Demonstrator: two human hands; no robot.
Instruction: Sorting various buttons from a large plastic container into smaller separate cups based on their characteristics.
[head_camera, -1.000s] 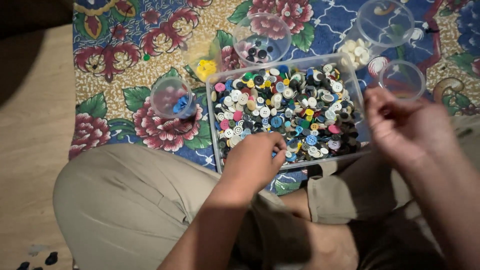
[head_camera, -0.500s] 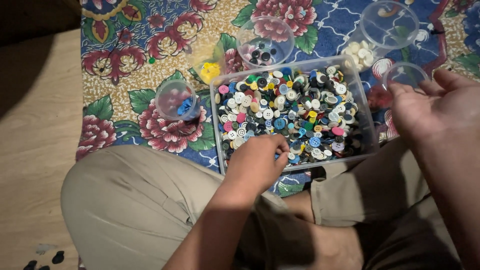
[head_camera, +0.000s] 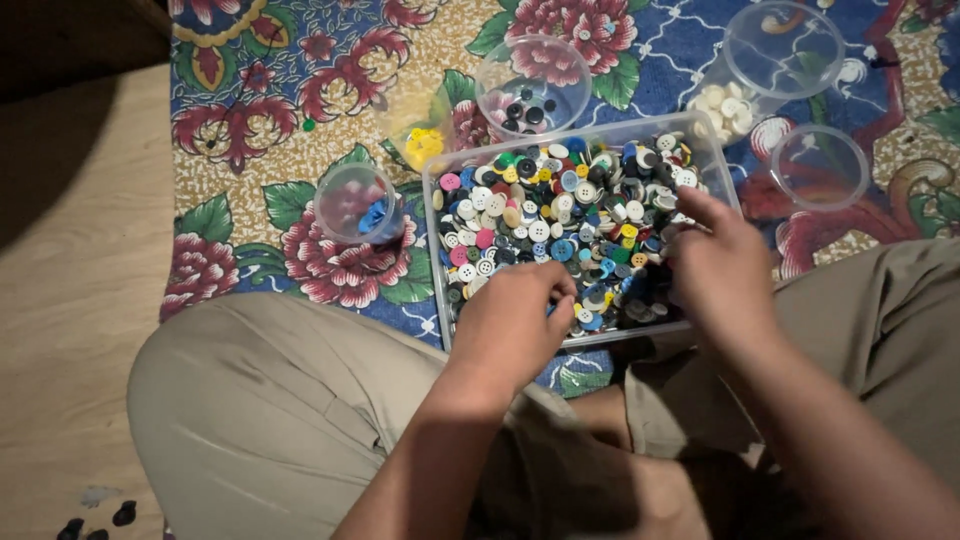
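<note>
A clear rectangular tray (head_camera: 436, 262) full of mixed coloured buttons (head_camera: 560, 215) lies on a flowered cloth in front of my crossed legs. My left hand (head_camera: 515, 322) rests on the tray's near edge, fingers curled down onto the buttons; whether it pinches one is hidden. My right hand (head_camera: 725, 265) hovers over the tray's right side, thumb out and fingertips dipping among the buttons, with nothing visibly held.
Clear cups ring the tray: one with blue buttons (head_camera: 357, 205), one with yellow (head_camera: 421, 141), one with black (head_camera: 530, 88), one with white (head_camera: 722, 106), two empty ones (head_camera: 785, 48) (head_camera: 820, 166). Wooden floor (head_camera: 70, 300) lies left, with dark bits (head_camera: 95, 520).
My right hand has moved left from beside the empty cup on the right down onto the tray's buttons. The left hand has stayed at the near edge.
</note>
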